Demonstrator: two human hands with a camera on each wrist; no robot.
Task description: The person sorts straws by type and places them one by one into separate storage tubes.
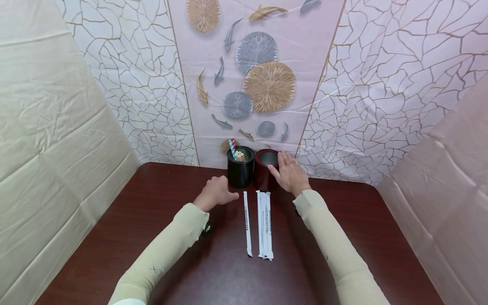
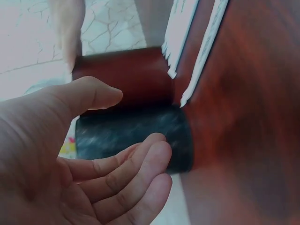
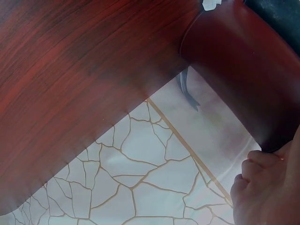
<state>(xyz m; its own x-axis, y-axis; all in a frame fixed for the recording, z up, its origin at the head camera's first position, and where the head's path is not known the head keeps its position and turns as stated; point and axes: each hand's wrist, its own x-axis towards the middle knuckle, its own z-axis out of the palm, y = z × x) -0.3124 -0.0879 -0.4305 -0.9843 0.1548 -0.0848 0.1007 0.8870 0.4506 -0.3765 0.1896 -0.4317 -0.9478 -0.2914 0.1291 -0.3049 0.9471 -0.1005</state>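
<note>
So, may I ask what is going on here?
A person's right hand touches a dark red container, which stands beside a black container. The left hand is near the black one, holding nothing. Patterned straws stand in the black container. In front, slim white packets lie on the table, one apart from the others.

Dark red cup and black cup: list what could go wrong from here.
The right hand touches the dark red cup at its rim; a sideways push might tip it. The black cup stands close beside it and could be knocked, spilling its straws. Slim white packets lie just in front, so dragging either cup forward might scatter them.
</note>
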